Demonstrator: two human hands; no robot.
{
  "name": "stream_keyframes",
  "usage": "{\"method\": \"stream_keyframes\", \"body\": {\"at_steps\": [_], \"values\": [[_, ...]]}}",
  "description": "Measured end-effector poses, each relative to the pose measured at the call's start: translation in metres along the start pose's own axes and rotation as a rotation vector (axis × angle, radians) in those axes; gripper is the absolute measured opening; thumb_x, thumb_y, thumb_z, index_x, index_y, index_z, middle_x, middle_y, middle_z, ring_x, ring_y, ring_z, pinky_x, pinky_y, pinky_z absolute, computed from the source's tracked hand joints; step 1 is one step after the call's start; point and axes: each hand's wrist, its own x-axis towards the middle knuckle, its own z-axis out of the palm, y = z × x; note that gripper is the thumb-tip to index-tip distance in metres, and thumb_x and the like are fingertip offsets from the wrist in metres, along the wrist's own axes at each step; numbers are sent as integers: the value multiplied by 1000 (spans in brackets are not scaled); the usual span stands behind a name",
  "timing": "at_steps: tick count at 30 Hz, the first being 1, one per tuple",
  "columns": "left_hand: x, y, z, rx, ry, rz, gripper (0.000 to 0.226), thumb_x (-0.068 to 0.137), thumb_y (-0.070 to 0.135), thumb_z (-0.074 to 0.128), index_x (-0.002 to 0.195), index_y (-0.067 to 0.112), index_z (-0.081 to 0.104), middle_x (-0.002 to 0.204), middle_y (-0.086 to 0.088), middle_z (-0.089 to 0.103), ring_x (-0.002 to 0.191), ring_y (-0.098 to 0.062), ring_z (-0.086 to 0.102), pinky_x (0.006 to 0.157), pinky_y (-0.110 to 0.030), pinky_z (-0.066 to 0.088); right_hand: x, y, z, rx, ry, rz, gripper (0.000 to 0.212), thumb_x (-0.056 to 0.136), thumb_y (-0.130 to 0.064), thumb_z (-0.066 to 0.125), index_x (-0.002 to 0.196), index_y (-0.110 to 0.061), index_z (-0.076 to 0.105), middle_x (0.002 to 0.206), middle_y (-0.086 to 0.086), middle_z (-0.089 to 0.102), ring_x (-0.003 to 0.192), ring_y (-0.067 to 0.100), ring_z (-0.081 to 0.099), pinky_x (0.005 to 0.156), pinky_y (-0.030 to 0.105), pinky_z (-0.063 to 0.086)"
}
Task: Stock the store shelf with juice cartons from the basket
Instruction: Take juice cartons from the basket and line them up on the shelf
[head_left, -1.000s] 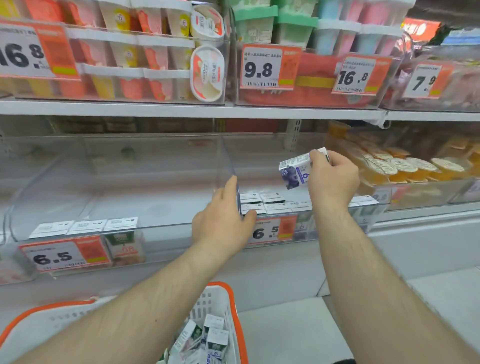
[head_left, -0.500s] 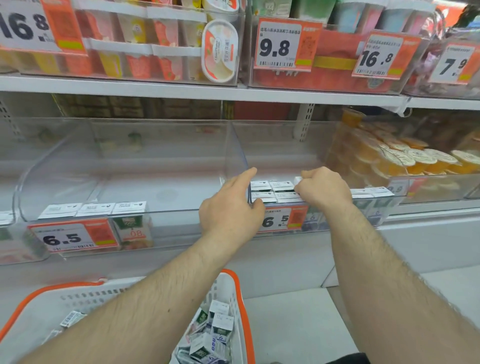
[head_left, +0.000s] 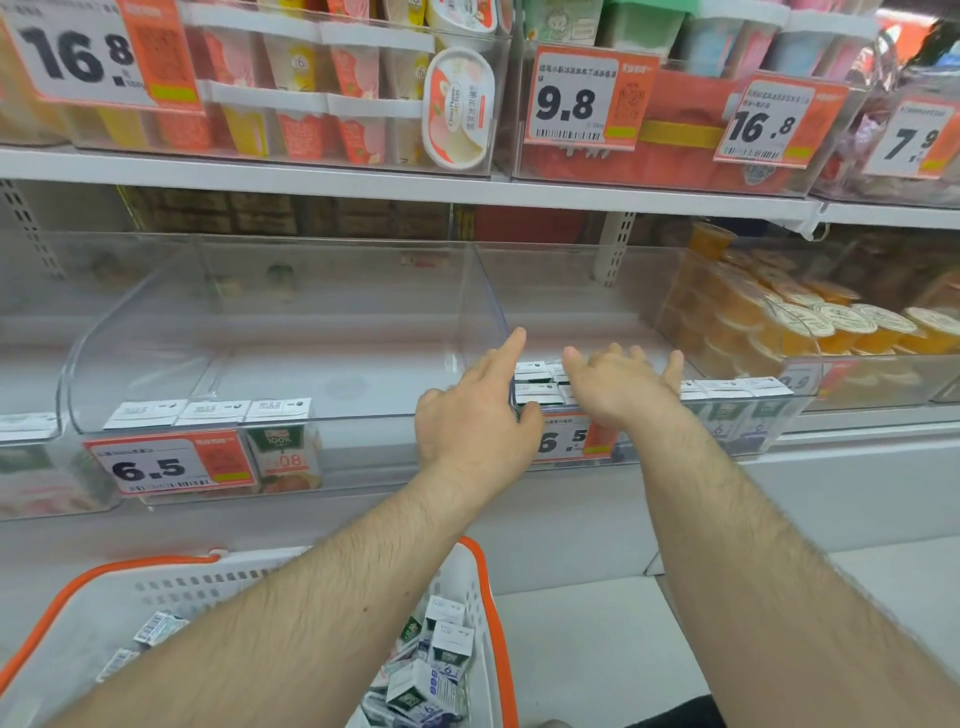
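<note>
The left hand (head_left: 475, 421) rests at the front edge of the clear divider (head_left: 480, 306) between two shelf bins, its index finger stretched up along the divider and its thumb at the front wall of the right bin (head_left: 613, 312); the other fingers are hidden, and it holds nothing that can be seen. The right hand (head_left: 621, 387) hovers flat, fingers spread and empty, over the rows of juice cartons (head_left: 537, 384) standing at the front of that bin, behind a 6.5 price tag (head_left: 563, 439). More cartons (head_left: 737, 402) continue the row to the right. In the left bin (head_left: 260, 332) three cartons (head_left: 208, 413) stand at the front. Below, a white basket (head_left: 480, 587) with an orange rim holds a loose heap of cartons (head_left: 434, 670) between the forearms.
</note>
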Motion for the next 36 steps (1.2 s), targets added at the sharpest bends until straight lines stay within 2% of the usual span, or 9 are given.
{"method": "stream_keyframes", "body": {"at_steps": [3,5,7,10,15,21,24,29,36], "values": [[-4,-2,-3,-24,-44,31,79,93,36,50,155,34,1,146,8,47,109,-14,51,109,-33,28,-14,-9,8,115,230,-81,62,101,-43,16,114,-7,65,129,10,59,134,28,43,118,56,4],[-8,-5,-7,-53,-63,24,85,92,36,53,155,25,-3,149,4,43,124,-14,48,120,-37,16,-30,-20,7,284,525,-210,37,99,-28,33,78,-11,59,84,3,59,101,33,59,99,44,36],[-15,-10,-14,-62,-50,36,87,91,37,54,155,22,-3,153,4,38,133,-13,44,122,-39,7,-48,-35,4,440,903,-422,27,89,-17,44,62,-16,46,62,-2,45,67,32,55,64,34,36],[-28,-21,-30,-41,-1,131,73,88,35,54,152,25,21,149,8,43,127,-9,48,121,-41,10,-76,-70,8,587,1103,-760,25,83,-14,48,59,-17,41,57,-3,40,54,20,38,54,31,31],[-48,-57,-65,-7,58,136,62,80,27,51,139,16,43,129,0,58,104,-19,58,102,-40,38,-107,-121,24,791,871,-904,24,85,-11,46,64,-22,40,63,-11,37,61,6,31,57,21,27],[-87,-113,-99,-56,80,11,56,82,14,58,133,17,37,104,-2,67,91,-32,62,71,-31,29,-139,-170,60,852,567,-942,28,85,-9,50,64,-27,44,59,-15,37,59,5,36,56,19,30],[-108,-147,-100,-58,-2,-55,59,83,17,57,137,24,35,111,-1,67,94,-31,63,71,-33,37,-156,-182,92,768,332,-972,27,84,-18,44,64,-35,36,57,-17,40,59,4,43,59,24,38],[-146,-211,-62,26,-331,-183,43,87,24,55,129,26,43,119,3,61,102,-24,61,81,-38,50,-156,-170,165,385,8,-928,23,88,-22,45,70,-17,58,72,-4,61,70,20,54,63,33,44],[-183,-288,-13,102,-612,-382,43,90,22,57,133,19,51,130,-1,59,113,-22,57,94,-37,49,-139,-141,239,162,-298,-648,31,95,-18,44,65,-21,49,72,3,61,70,26,57,65,35,50]]}}
